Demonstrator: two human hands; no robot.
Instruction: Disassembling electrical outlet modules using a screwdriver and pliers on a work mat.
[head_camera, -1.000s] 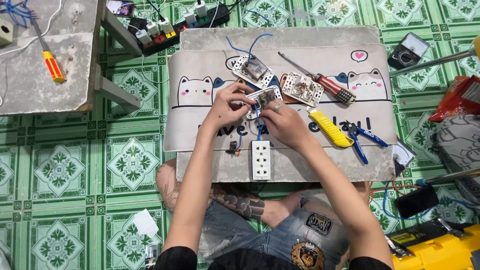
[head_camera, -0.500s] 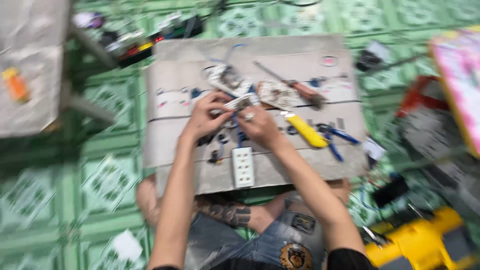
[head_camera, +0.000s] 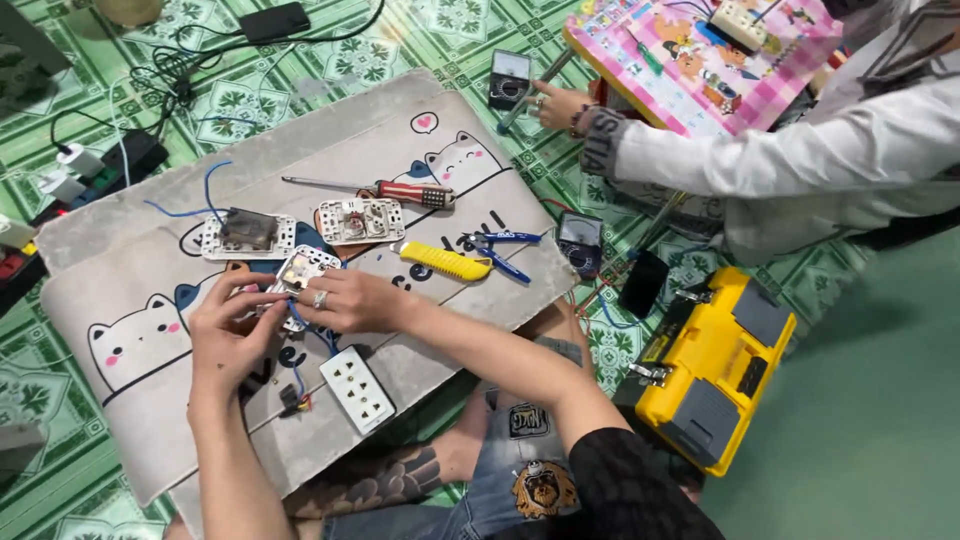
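My left hand (head_camera: 228, 330) and my right hand (head_camera: 350, 300) together hold a small white socket module (head_camera: 300, 268) with blue wires (head_camera: 296, 322) hanging from it, above a grey cat-print mat (head_camera: 150, 270). A ring shows on my right hand. A white socket faceplate (head_camera: 357, 388) lies just below my hands. Two other opened socket units (head_camera: 247, 235) (head_camera: 360, 220) lie beyond them. A yellow utility knife (head_camera: 445, 262), a red-handled screwdriver (head_camera: 400, 192) and blue-handled pliers (head_camera: 505, 250) lie to the right of my hands.
A yellow toolbox (head_camera: 715, 365) stands on the green tiled floor at my right. Another person in a white sleeve (head_camera: 760, 155) reaches toward a multimeter (head_camera: 510, 78) beside a pink board (head_camera: 700, 60). A second meter (head_camera: 580, 245), a black phone (head_camera: 643, 284) and a power strip with cables (head_camera: 110, 160) lie around the mat.
The view has swung right and tilted, bringing the other person, the pink board and the yellow toolbox into sight. My hands stay together on the socket module.
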